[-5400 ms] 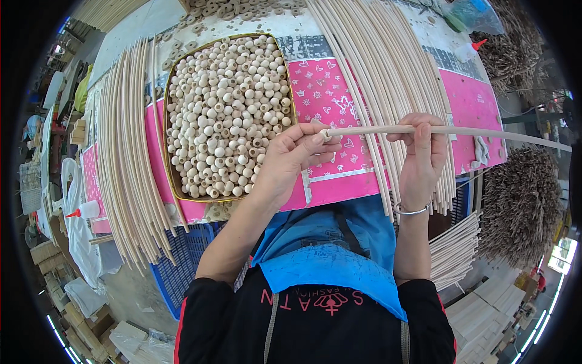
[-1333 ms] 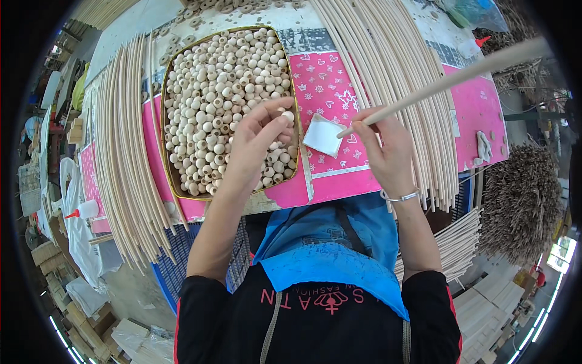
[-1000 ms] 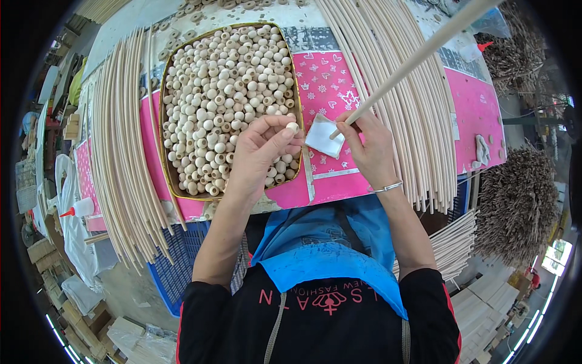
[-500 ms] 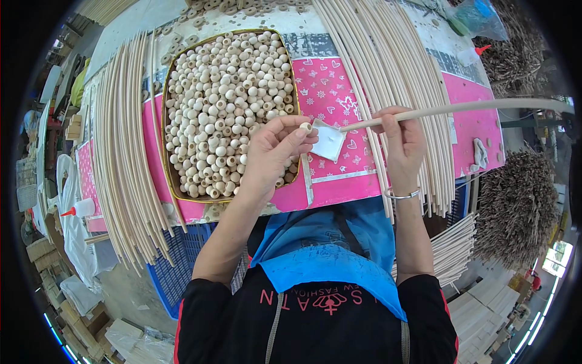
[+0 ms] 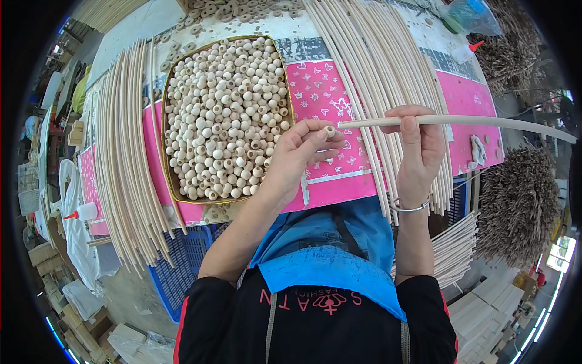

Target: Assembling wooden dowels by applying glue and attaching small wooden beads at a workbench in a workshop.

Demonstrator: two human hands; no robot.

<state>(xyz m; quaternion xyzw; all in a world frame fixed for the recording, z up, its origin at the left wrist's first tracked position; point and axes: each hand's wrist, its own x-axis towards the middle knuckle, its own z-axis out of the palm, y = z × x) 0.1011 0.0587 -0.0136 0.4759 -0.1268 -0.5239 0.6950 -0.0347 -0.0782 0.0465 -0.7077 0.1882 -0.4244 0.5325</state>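
Between the thumb and fingers of my left hand [image 5: 306,150] is a small pale wooden bead [image 5: 330,130], its hole showing. My right hand [image 5: 419,142] is closed around a long pale wooden rod [image 5: 467,121], which reaches off to the right. The rod's left end points at the bead, with a slight gap between them. A yellow-rimmed tray [image 5: 171,193] full of similar wooden beads [image 5: 224,115] stands to the left of my left hand. The small white dish is hidden behind my left hand.
Rows of wooden rods [image 5: 124,151] lie left of the tray, with more rods [image 5: 388,67] on the right. Wooden rings [image 5: 227,12] are scattered at the back. Red-tipped bottles stand at left [image 5: 86,211] and far right [image 5: 464,53]. A blue crate [image 5: 176,279] sits below.
My left hand has moved right with the bead, covering the white dish. The rod's end has dropped away from the dish and come level with the bead as my right hand shifted right.
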